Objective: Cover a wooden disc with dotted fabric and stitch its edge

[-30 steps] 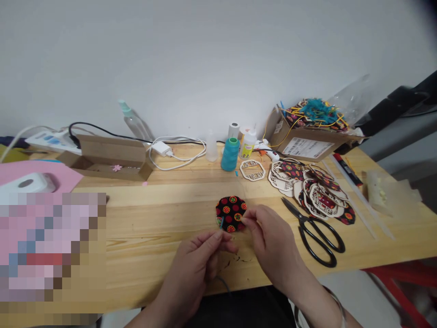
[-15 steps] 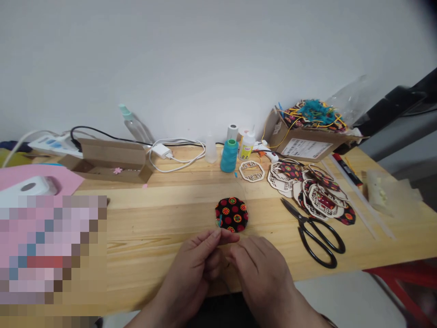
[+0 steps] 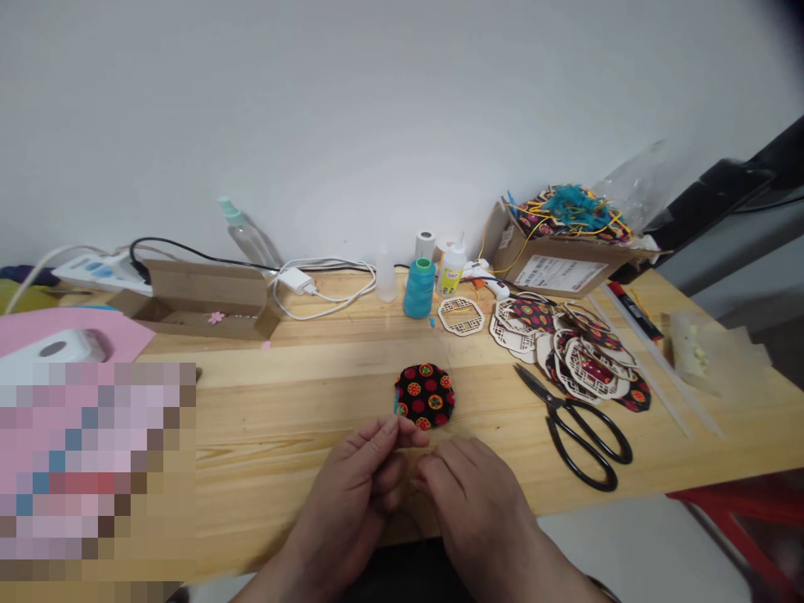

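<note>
A round piece of black fabric with red and orange dots lies flat on the wooden table. Just below it my left hand and my right hand meet near the table's front edge. Both have their fingertips pinched together over something too small to make out. A thin dark line hangs down between them. Neither hand touches the fabric.
Black scissors lie to the right, below a pile of wooden frames and fabric discs. At the back stand a teal thread spool, small glue bottles, a charger cable, an open cardboard box and a box of trimmings.
My right hand let go of the fabric piece's right edge and came down to meet my left hand. The fabric piece now lies alone on the table.
</note>
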The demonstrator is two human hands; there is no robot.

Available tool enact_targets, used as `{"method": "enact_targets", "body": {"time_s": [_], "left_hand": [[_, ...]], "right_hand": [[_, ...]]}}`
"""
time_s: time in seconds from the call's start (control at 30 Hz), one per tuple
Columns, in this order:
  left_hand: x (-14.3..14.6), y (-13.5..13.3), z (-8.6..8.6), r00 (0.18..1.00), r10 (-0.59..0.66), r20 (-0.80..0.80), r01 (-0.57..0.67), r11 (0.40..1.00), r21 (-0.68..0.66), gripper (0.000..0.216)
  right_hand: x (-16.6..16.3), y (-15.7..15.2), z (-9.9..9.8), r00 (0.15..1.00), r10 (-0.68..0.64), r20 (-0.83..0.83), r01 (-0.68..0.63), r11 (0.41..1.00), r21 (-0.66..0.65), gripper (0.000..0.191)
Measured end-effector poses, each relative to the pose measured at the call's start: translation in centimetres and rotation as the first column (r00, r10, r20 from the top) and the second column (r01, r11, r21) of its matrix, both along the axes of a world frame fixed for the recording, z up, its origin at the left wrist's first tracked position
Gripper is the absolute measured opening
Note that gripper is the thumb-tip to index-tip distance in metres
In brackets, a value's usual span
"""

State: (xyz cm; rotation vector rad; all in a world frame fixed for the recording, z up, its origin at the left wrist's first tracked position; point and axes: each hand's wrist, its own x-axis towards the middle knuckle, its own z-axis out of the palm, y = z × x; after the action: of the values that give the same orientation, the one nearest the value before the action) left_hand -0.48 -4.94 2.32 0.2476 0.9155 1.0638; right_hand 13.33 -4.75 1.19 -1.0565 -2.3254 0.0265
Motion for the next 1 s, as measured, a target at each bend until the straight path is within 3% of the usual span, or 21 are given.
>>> {"method": "enact_targets", "body": {"time_s": [0.43,0.6,0.67,0.77,0.87,1.0], "left_hand": [[0.2,0.1,0.1,0.998,0.034,0.060,-0.034,0.999,0.003,0.015],[0.1,-0.1,0.2,0.995,0.031,0.098,-0.032,0.999,0.006,0.016],[0.0,-0.1,0.3,0.994,0.027,0.103,-0.029,0.999,0.017,0.015],[0.1,0.0,0.4,0.996,0.019,0.090,-0.021,1.000,0.018,0.016],[0.2,0.1,0.5,0.997,0.019,0.077,-0.020,1.000,0.016,0.017],[0.2,0.1,0.5,0.996,0.010,0.084,-0.013,0.999,0.033,0.019]], "right_hand": [[0.9,0.1,-0.5,0.997,0.043,0.059,-0.030,0.978,-0.208,0.025],[2.2,1.0,0.4,0.994,-0.056,0.095,0.086,0.935,-0.345,0.016],[2.7,1.6,0.8,0.990,-0.133,0.037,0.138,0.925,-0.354,0.018],[3.0,2.3,1.6,0.962,-0.205,-0.181,0.119,0.910,-0.396,0.021],[2.5,2.3,2.1,0.899,-0.220,-0.379,-0.018,0.845,-0.535,0.019],[1.3,1.9,1.8,0.839,-0.287,-0.462,-0.175,0.663,-0.728,0.013]]}}
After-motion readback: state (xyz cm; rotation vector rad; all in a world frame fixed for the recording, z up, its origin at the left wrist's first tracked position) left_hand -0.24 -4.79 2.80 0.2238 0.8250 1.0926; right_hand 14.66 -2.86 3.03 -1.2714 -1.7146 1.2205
